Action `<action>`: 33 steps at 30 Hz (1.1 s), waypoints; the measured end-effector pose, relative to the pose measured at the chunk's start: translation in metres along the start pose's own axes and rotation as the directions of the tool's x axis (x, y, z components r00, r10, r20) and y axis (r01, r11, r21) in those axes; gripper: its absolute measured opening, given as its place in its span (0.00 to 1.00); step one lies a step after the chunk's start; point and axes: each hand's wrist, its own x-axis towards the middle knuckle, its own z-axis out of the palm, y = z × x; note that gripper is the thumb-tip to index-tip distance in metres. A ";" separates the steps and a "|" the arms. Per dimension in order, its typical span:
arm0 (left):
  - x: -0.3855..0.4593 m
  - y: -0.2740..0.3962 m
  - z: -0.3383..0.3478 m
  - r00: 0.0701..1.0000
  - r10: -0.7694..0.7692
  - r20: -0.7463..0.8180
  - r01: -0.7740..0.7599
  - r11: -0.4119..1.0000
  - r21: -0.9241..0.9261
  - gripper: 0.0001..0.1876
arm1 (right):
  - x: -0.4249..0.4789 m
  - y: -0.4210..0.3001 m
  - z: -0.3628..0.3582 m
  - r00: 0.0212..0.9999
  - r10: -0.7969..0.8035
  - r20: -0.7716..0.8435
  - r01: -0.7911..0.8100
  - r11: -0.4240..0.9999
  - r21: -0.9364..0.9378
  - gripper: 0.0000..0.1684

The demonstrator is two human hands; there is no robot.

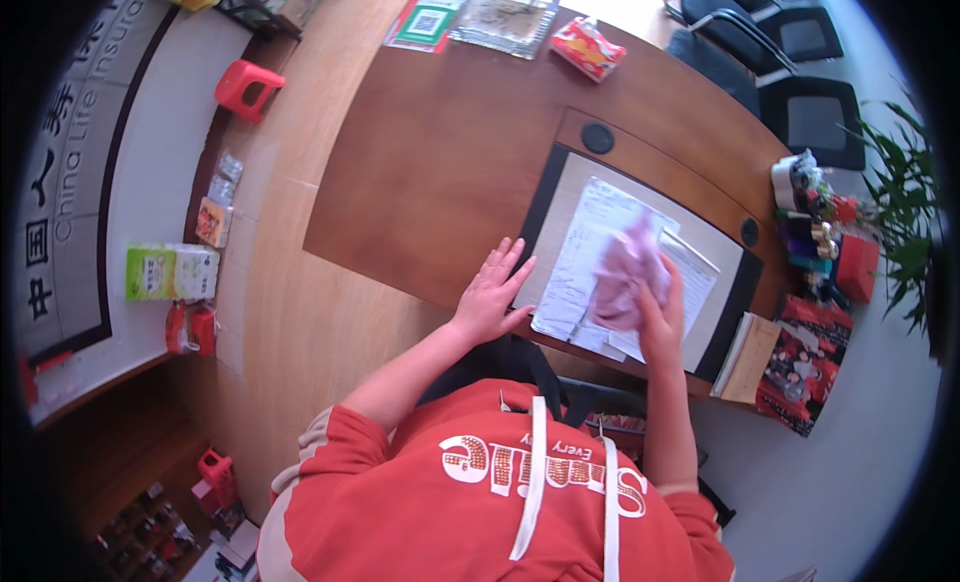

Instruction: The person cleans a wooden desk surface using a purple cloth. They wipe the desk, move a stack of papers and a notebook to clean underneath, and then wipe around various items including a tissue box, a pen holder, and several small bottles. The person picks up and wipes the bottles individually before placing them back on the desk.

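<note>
My right hand grips a crumpled pink cloth, slightly blurred, over papers with writing. Those sheets lie on a grey desk pad with dark side bands, set on a brown wooden desk. A pen-like stick rests on the sheets to the right of the cloth. With fingers spread and nothing held, my left hand rests at the desk's near edge, beside the pad's left dark band. The cloth hides part of the papers.
At the desk's far side are a clear plastic tray, a printed card and a red tissue pack. Small boxes and ornaments crowd the right edge, near notebooks. Black chairs stand beyond; a red stool is left.
</note>
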 end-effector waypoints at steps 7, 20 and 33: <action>-0.101 -0.037 -0.034 0.920 -0.287 -0.266 0.294 0.956 -0.012 0.31 | 0.185 0.054 0.154 0.764 -0.463 0.449 0.625 0.360 -0.692 0.37; -0.247 -0.154 -0.106 0.758 -0.474 -0.449 0.464 0.875 -0.140 0.27 | 0.102 0.183 0.422 0.500 -0.445 0.743 0.854 0.110 -0.508 0.27; -0.268 -0.279 -0.263 0.716 -0.429 -0.551 0.474 0.878 -0.067 0.25 | 0.277 0.100 0.165 0.787 -0.606 -0.116 -0.133 0.018 -0.991 0.24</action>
